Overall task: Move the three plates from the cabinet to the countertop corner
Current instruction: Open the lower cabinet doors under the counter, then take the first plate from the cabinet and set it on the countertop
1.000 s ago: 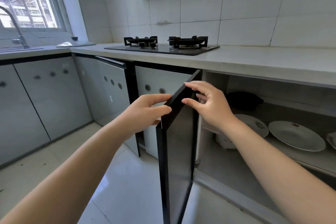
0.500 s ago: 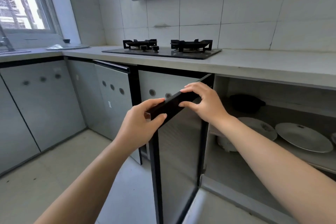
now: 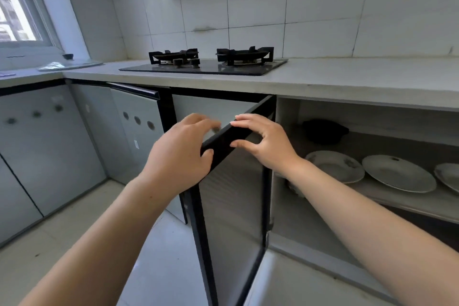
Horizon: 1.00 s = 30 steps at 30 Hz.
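Note:
Three white plates stand side by side on the shelf of the open cabinet: one (image 3: 340, 166) partly behind my right wrist, one (image 3: 397, 172) in the middle, one (image 3: 449, 176) cut off by the right edge. The black-framed cabinet door (image 3: 231, 218) is swung out toward me. My left hand (image 3: 178, 154) grips the door's top outer corner, thumb on the front. My right hand (image 3: 265, 141) pinches the top rail further in, fingertips on top and thumb on the inner face. The countertop (image 3: 347, 77) runs above, and its corner (image 3: 82, 72) lies at the far left.
A black two-burner gas hob (image 3: 203, 67) sits on the counter under a range hood. A glass lid (image 3: 69, 66) lies near the counter corner by the window. A black pot (image 3: 323, 131) stands at the back of the shelf, and a pale bowl (image 3: 295, 187) below it.
The door has swung further open to the left with both hands on its top edge. The view has moved closer, and a third plate now shows at the right edge.

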Each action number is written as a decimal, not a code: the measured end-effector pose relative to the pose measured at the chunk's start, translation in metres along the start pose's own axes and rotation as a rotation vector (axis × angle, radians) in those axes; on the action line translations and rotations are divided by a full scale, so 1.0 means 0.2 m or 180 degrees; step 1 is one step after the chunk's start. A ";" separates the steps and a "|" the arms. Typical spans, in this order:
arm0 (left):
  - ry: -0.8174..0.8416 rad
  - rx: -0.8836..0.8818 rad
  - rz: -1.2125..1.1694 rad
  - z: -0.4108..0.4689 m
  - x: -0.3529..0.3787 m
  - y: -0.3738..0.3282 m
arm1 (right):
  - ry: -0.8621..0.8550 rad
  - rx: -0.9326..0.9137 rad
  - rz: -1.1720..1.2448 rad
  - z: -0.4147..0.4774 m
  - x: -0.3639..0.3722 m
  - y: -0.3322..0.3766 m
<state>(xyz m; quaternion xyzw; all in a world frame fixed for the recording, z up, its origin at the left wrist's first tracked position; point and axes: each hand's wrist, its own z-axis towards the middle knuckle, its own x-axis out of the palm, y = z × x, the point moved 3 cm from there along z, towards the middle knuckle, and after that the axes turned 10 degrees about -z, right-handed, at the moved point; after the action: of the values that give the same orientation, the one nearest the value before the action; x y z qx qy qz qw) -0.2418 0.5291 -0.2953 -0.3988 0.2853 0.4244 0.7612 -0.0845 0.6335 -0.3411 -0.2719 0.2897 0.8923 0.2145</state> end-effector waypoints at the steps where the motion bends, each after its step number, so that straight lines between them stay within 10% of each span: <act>1: -0.0026 0.0050 0.0175 0.02 0.01 -0.04 | -0.0008 0.0007 0.0004 -0.01 -0.02 -0.02; 30: 0.1316 -0.0731 -0.0253 0.23 1.98 -0.57 | 0.0907 0.1851 -0.0558 -1.17 -0.63 -1.82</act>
<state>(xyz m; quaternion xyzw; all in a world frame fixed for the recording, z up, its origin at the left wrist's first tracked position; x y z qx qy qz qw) 0.0506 0.6965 -0.5359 -0.5721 0.3690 0.3332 0.6524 0.2921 0.7270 -0.5710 -0.3452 0.5347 0.7034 0.3164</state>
